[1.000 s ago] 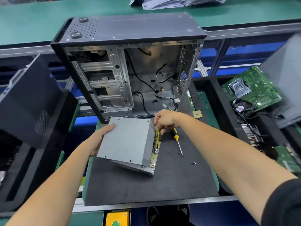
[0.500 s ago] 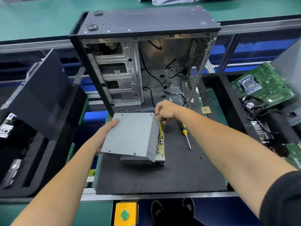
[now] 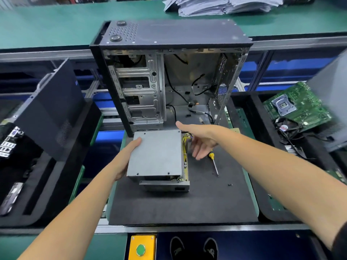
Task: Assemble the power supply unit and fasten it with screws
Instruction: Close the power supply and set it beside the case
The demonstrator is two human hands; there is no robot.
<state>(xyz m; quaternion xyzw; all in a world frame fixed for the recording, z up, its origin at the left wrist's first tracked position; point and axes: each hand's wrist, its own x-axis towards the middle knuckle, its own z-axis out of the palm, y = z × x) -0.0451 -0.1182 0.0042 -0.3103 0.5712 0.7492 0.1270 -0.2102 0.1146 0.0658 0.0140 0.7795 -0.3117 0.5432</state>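
At frame centre, the left hand [image 3: 125, 160] holds the grey power supply [image 3: 157, 155] by its left edge on the black mat [image 3: 187, 205]. The right hand [image 3: 201, 141] hovers beside it, fingers spread wide, above the screwdriver [image 3: 214, 163].

We see a green motherboard [image 3: 294, 105] at right, stacked papers [image 3: 221, 5] behind, a yellow button box [image 3: 141, 247] below
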